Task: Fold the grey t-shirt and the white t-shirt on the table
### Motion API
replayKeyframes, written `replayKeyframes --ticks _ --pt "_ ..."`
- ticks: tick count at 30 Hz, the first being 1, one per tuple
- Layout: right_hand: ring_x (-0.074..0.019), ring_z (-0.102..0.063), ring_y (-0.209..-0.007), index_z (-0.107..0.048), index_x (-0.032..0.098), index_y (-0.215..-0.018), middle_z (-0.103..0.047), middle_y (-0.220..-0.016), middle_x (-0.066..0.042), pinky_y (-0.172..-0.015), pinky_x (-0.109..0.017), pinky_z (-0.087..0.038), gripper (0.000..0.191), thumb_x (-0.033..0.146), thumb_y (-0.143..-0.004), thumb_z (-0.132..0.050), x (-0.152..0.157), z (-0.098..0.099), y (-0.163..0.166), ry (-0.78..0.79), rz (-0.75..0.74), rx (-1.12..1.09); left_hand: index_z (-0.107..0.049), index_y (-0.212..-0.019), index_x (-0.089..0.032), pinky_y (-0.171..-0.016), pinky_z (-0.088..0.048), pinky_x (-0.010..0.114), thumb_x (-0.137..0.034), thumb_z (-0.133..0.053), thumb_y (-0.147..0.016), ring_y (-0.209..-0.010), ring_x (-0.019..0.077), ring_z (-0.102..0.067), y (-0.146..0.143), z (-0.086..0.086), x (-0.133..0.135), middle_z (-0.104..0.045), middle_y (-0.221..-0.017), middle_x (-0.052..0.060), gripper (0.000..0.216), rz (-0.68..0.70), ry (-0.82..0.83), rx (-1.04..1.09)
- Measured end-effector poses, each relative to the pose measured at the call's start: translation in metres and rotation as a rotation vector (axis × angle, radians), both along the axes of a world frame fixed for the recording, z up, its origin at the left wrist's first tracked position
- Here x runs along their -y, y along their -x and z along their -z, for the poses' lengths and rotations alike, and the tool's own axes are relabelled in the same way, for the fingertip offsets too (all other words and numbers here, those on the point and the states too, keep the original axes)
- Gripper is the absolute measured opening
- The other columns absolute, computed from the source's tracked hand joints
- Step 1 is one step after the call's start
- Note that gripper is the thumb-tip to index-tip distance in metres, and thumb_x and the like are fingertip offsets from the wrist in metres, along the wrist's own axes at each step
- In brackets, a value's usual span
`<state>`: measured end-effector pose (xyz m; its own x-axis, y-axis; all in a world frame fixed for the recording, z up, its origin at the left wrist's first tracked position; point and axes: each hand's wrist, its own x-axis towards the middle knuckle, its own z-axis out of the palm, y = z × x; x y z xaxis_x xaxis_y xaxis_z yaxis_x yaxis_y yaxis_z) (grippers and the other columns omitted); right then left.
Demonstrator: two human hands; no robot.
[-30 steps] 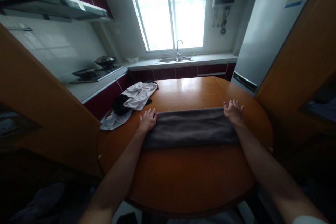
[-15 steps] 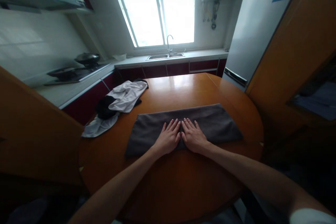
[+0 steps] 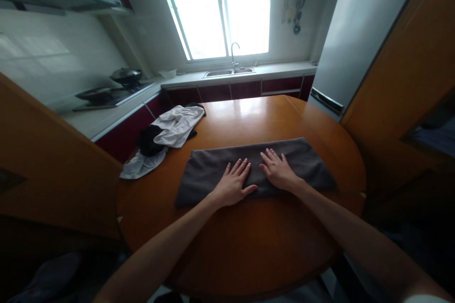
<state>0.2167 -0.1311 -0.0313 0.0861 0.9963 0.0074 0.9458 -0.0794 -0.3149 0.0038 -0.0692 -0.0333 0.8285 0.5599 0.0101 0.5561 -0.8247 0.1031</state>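
Observation:
A dark grey piece of folded cloth (image 3: 209, 170) lies spread flat across the near half of the round wooden table (image 3: 256, 246). My left hand (image 3: 234, 184) rests palm down near the middle of the cloth, fingers and thumb spread. To its right, my right hand (image 3: 279, 170) also lies flat on the cloth, a little farther from me, with its fingers stretched out. Neither hand grips anything. The cloth's exact kind cannot be made out.
A heap of white and black clothes (image 3: 177, 125) lies at the table's left edge. Beyond the table are a counter with a sink (image 3: 229, 72), a stove with pans (image 3: 126, 75) at the left, and a fridge (image 3: 359, 33) at the right.
My hands, side by side before, have moved apart. The right hand has slid right and slightly away from me; the left thumb now sticks out. The whole view has shifted slightly.

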Motion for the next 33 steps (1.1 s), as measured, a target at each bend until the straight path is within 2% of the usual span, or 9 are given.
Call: replayKeyframes --ticks 5,11,13,16,18,21,33 --pt "-0.0276 -0.013 -0.156 -0.033 0.013 -0.159 -0.019 -0.168 -0.016 -0.123 -0.058 -0.012 0.059 0.038 -0.106 -0.027 -0.009 0.002 -0.009 -0.05 0.137 -0.003 -0.023 -0.162 -0.021 -0.126 -0.01 0.054 -0.075 -0.037 -0.095 -0.157 0.0298 -0.01 0.001 0.0 -0.001 -0.017 -0.169 0.009 0.088 0.005 0.002 -0.003" --pt "-0.0262 -0.009 -0.157 -0.031 0.018 -0.16 -0.016 -0.169 -0.013 -0.123 -0.059 -0.005 0.063 0.048 -0.105 -0.029 -0.007 0.009 0.01 -0.055 0.065 0.058 -0.023 -0.162 -0.019 -0.125 -0.01 0.056 -0.084 -0.04 -0.087 -0.157 0.0324 -0.011 0.002 -0.001 0.0 -0.017 -0.169 0.011 0.101 0.037 -0.005 0.007" --pt "-0.0266 -0.008 -0.157 -0.029 0.019 -0.161 -0.015 -0.169 -0.014 -0.123 -0.058 -0.004 0.067 0.055 -0.104 -0.029 -0.007 0.01 0.013 -0.025 0.039 0.069 -0.025 -0.162 -0.021 -0.125 -0.012 0.057 -0.078 -0.037 -0.092 -0.156 0.0314 -0.013 0.002 0.0 -0.001 -0.019 -0.168 0.01 0.091 0.034 -0.001 0.018" --pt "-0.0266 -0.005 -0.157 -0.024 0.021 -0.162 -0.013 -0.17 -0.013 -0.123 -0.057 -0.002 0.073 0.063 -0.103 -0.025 -0.007 0.01 0.013 -0.004 0.04 0.07 -0.03 -0.16 -0.023 -0.125 -0.015 0.057 -0.059 -0.027 -0.104 -0.156 0.028 -0.016 0.0 0.003 -0.002 -0.023 -0.168 0.007 0.067 -0.003 -0.003 0.039" --pt "-0.0267 -0.004 -0.157 -0.023 0.021 -0.163 -0.011 -0.17 -0.013 -0.123 -0.057 -0.002 0.074 0.064 -0.103 -0.024 -0.007 0.01 0.011 0.005 0.044 0.073 -0.031 -0.16 -0.023 -0.124 -0.016 0.057 -0.052 -0.028 -0.106 -0.156 0.0275 -0.017 -0.001 0.004 -0.002 -0.024 -0.167 0.007 0.061 -0.016 -0.015 0.044" --pt "-0.0268 -0.003 -0.157 -0.024 0.021 -0.162 -0.01 -0.17 -0.013 -0.123 -0.056 -0.001 0.072 0.062 -0.103 -0.025 -0.007 0.009 0.011 0.02 0.047 0.073 -0.03 -0.16 -0.023 -0.125 -0.015 0.057 -0.051 -0.034 -0.105 -0.156 0.0275 -0.016 -0.002 0.004 -0.002 -0.022 -0.168 0.007 0.062 -0.015 -0.01 0.029" --pt "-0.0273 -0.004 -0.157 -0.028 0.019 -0.161 -0.012 -0.17 -0.014 -0.123 -0.056 -0.001 0.069 0.056 -0.103 -0.032 -0.008 0.008 0.012 0.016 0.05 0.055 -0.031 -0.16 -0.024 -0.126 -0.014 0.055 -0.05 -0.037 -0.104 -0.156 0.0264 -0.015 -0.002 0.0 -0.002 -0.02 -0.168 0.004 0.062 -0.041 0.041 0.027"
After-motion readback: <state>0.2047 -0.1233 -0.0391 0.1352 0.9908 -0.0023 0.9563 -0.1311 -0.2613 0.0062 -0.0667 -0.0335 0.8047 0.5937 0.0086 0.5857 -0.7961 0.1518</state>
